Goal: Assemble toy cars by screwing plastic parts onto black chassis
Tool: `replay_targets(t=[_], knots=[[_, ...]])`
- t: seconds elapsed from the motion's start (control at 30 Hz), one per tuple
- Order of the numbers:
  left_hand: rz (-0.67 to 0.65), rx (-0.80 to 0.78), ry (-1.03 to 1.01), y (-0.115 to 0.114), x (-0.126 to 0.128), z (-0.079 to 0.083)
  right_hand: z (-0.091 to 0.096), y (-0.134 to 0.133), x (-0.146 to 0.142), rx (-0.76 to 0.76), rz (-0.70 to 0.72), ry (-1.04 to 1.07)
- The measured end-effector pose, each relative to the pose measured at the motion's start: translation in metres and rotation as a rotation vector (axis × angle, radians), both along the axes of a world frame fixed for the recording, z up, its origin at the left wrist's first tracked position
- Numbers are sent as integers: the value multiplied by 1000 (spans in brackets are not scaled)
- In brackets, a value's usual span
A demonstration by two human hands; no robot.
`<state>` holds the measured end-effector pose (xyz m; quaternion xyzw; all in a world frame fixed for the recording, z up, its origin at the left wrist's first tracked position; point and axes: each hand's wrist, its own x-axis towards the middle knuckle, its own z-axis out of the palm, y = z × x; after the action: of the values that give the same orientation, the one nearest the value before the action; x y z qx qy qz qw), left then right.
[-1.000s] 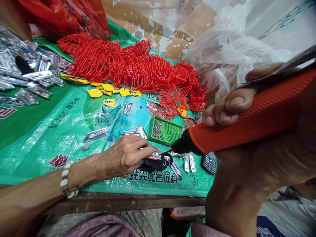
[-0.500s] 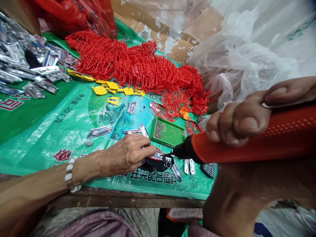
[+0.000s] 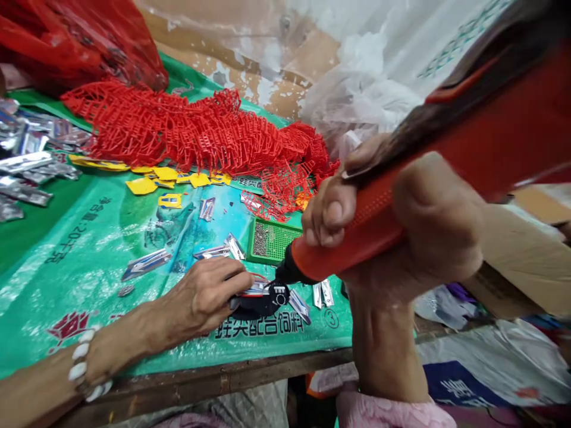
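My right hand [image 3: 414, 220] is wrapped round a red electric screwdriver [image 3: 370, 238], its black nose pointing down and to the left. The tip meets a small black plastic part [image 3: 263, 302] with a silvery insert and a red edge. That part lies on the green sheet, gripped by my left hand [image 3: 207, 291], whose fingers press together at its left end. Right behind it sits a green tray [image 3: 279, 241] holding many small screws. Silver-and-blue pieces [image 3: 300, 304] lie close by, and a pair of silver strips [image 3: 323, 293] rests to the right.
A long heap of red plastic frames [image 3: 191, 131] runs across the back. Yellow pieces [image 3: 169, 200] lie in front of it. Packed silver pieces [image 3: 27, 172] pile up at the left, below a red bag [image 3: 89, 41]. The wooden table edge [image 3: 214, 380] runs along the front.
The view has swung to the right, so the scene sits further left. The screwdriver is tilted more steeply, its tip still at the black part. Both hands keep their hold.
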<state>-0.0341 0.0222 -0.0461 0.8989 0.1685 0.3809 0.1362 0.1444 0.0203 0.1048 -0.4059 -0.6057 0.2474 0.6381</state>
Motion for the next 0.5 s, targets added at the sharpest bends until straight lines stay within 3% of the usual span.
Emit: replay_targets(t=[0.1,0.27,0.5], knots=[[3,15,-29,-1,1,-1,2,4,18,8,82,103],[-1,40,-22,-5,7,4,-14,13,46,79,-121,228],[-50,25,20,-4,7,1,-39,20,58,136,-216,190]])
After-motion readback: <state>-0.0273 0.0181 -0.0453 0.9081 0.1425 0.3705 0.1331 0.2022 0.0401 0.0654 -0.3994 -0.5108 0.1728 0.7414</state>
